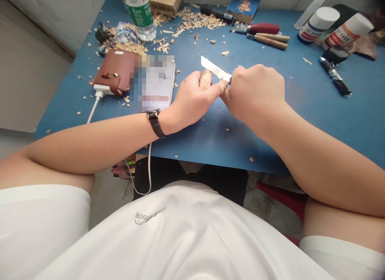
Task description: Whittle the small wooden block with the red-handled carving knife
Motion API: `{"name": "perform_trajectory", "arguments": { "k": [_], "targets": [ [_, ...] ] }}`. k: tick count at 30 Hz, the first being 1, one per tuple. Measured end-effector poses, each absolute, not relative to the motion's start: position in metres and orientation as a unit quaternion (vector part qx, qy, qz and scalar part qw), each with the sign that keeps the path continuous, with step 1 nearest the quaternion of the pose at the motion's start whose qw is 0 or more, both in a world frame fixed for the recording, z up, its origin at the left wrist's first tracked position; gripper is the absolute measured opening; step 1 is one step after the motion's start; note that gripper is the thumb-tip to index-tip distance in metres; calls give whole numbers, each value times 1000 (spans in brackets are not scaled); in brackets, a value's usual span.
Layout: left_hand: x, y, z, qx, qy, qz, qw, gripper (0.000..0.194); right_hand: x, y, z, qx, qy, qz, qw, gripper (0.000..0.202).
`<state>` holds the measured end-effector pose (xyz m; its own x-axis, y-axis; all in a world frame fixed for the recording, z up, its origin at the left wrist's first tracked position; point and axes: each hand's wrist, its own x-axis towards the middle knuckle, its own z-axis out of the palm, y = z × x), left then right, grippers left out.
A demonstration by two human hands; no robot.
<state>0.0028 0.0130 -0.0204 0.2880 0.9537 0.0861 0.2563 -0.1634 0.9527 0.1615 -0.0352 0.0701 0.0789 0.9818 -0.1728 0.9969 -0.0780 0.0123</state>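
My left hand [192, 97] is closed around a small light-brown piece of wood [205, 80], and only its rounded upper part shows. My right hand [255, 91] grips a carving knife, its handle mostly hidden in the fist. The pale knife blade [214, 67] points up and to the left, just beyond the wood. Whether the blade touches the wood I cannot tell. My left thumb reaches across to the right hand, near the base of the blade.
Wood shavings [195, 21] litter the back of the blue table [313, 123]. Left are a water bottle [142, 17], a brown leather case [112, 71] with a white cable and a phone [158, 85]. Behind lie carving tools [267, 39]; two paint jars [319, 25] stand right.
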Motion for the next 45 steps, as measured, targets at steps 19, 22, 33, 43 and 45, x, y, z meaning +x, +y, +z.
{"name": "perform_trajectory", "arguments": {
  "k": [19, 22, 33, 43, 45],
  "targets": [
    [-12, 11, -8, 691, 276, 325, 584, 69, 175, -43, 70, 604, 779, 18, 163, 52],
    [-12, 6, -7, 680, 282, 339, 585, 58, 169, -48, 74, 625, 764, 12, 159, 53],
    [-16, 5, -7, 724, 350, 328, 495, 77, 175, -40, 63, 640, 766, -23, 54, 36],
    [-5, 11, -21, 710, 373, 388, 454, 73, 169, -31, 66, 660, 750, -8, 51, 54],
    [-3, 14, -25, 701, 389, 382, 459, 73, 166, -30, 64, 676, 736, -13, 42, 54]
  ]
}}
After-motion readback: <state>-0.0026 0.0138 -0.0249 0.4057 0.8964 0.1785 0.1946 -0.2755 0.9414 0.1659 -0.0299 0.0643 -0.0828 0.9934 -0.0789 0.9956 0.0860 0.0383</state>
